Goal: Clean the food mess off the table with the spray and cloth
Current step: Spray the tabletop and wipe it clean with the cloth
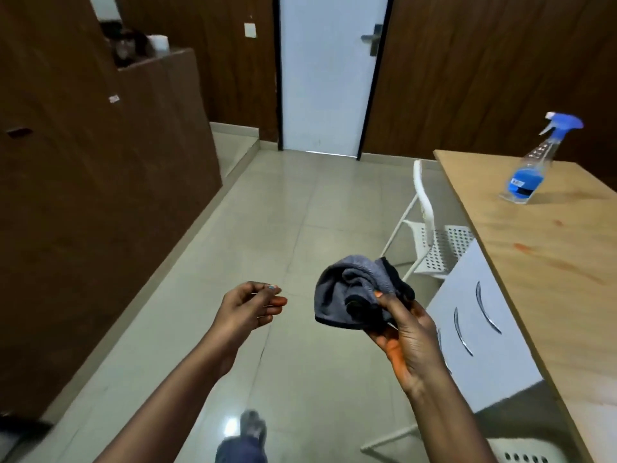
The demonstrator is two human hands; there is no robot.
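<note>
the cloth (359, 292), grey with dark patches, is held bunched in the right hand (405, 332), whose fingers and thumb are curled round its lower edge. it is held out over the floor, short of the desk (547, 262) and off its left edge. the left hand (248, 307) is held out beside it, apart from the cloth, fingers loosely curled and nothing gripped.

the relation that matters is sideways: the desk lies to the right of both hands, so the right hand, with the cloth, is the nearer one. reddish smears (524, 247) are seen on the desk top, forward and to the right of that hand, with fainter streaks beyond them. the spray bottle (537, 162) is stood upright further back on the desk, past the smears, its blue trigger head turned to the left; it is well apart from both hands, and the free left hand is the farther of the two from it.

a turn to the right is judged to be needed before anything on the desk is reached; the spray is probably wanted first.
</note>
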